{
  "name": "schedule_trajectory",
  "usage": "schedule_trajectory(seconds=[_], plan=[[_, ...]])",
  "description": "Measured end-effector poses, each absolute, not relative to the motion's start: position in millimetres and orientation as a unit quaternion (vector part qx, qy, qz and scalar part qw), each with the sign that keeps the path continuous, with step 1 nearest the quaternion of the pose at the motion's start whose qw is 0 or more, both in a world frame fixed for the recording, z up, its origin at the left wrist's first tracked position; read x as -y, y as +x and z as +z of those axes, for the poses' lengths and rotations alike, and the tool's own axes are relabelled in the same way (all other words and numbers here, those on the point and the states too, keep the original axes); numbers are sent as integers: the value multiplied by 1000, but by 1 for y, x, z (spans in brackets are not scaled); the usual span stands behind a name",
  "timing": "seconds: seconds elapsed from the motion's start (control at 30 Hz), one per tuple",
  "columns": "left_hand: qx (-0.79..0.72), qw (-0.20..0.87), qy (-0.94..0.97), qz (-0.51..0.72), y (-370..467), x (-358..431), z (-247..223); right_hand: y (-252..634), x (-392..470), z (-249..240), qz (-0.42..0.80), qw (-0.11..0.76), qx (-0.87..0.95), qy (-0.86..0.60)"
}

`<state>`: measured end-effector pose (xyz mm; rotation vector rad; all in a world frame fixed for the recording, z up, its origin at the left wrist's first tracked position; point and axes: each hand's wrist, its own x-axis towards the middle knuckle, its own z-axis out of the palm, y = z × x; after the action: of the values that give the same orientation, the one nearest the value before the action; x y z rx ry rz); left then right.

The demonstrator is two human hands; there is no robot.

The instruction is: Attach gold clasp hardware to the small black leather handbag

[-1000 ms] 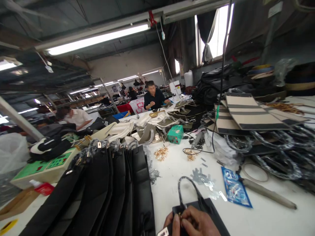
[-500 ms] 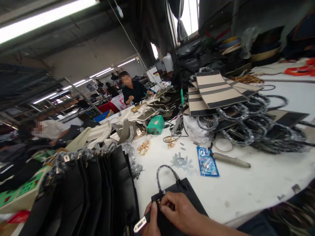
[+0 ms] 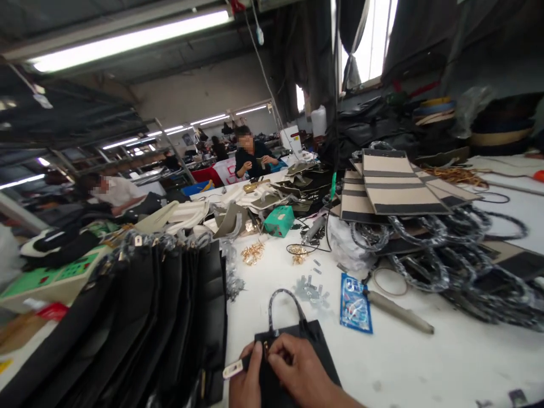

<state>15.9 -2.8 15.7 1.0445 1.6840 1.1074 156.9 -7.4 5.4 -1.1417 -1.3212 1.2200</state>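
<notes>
A black handbag (image 3: 312, 343) lies on the white table at the lower middle, its looped handle (image 3: 280, 292) wrapped in clear plastic. My left hand (image 3: 249, 374) grips the bag's left edge, thumb on top. Beside that hand, a black strap ends in a pale metal plate (image 3: 233, 370) with a slot. My right hand (image 3: 293, 362) rests over the bag's front, with thumb and forefinger pinched beside a small gold-coloured fitting (image 3: 266, 348). What those fingertips hold is hidden.
Black bags (image 3: 170, 306) stand in a row at left. Gold fasteners (image 3: 253, 253), metal plates (image 3: 312, 290), a blue packet (image 3: 356, 303) and a grey-handled tool (image 3: 399, 310) lie beyond my hands. Striped panels (image 3: 403, 181) with handles pile up at right. A co-worker (image 3: 253, 156) sits across the table.
The camera view has tilted up and turned left, so the scene sits lower and farther right. Both hands stay at the bag, with the right hand still pinched by the gold-coloured fitting.
</notes>
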Motion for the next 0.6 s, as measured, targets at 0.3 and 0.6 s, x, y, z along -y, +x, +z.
schedule_trajectory(seconds=[0.3, 0.6], plan=[[-627, 404, 508, 430, 8, 3, 14, 161, 10, 22, 548, 462, 520, -464], [-603, 521, 438, 415, 0, 9, 5, 155, -129, 67, 300, 342, 668, -589]])
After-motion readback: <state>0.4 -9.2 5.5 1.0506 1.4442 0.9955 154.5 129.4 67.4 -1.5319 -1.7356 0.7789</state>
